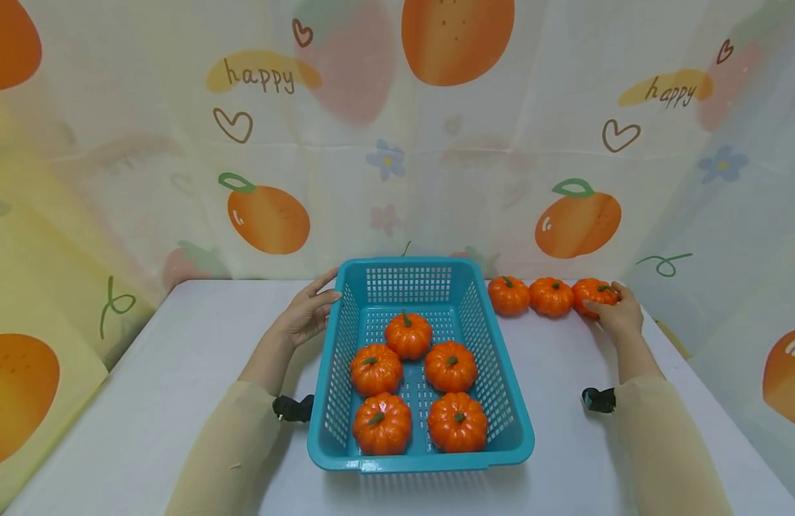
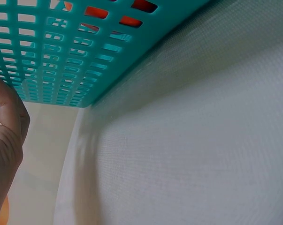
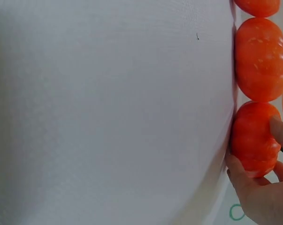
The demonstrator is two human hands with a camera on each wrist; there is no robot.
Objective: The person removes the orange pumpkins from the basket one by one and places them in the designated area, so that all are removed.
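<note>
A blue-green plastic basket (image 1: pixel 507 373) stands at the middle of the table, with several small orange toy pumpkins (image 1: pixel 408 335) inside. My left hand (image 1: pixel 307 312) holds the basket's rim near its far left corner. In the left wrist view, bent fingers of the left hand (image 2: pixel 7 117) meet the perforated basket wall (image 2: pixel 61 51); the fingertips are partly hidden. At the back right, my right hand (image 1: pixel 621 315) grips the rightmost toy pumpkin (image 1: pixel 591 292) of a row of three. The right wrist view has thumb and fingers around that pumpkin (image 3: pixel 254 138).
Two more toy pumpkins, one in the middle (image 1: pixel 551 297) and one by the basket (image 1: pixel 509 296), complete the row along the back edge. A fruit-printed curtain (image 1: pixel 436 179) hangs behind the white table (image 1: pixel 197 344). Black wrist cameras (image 1: pixel 598 400) sit at both sleeves.
</note>
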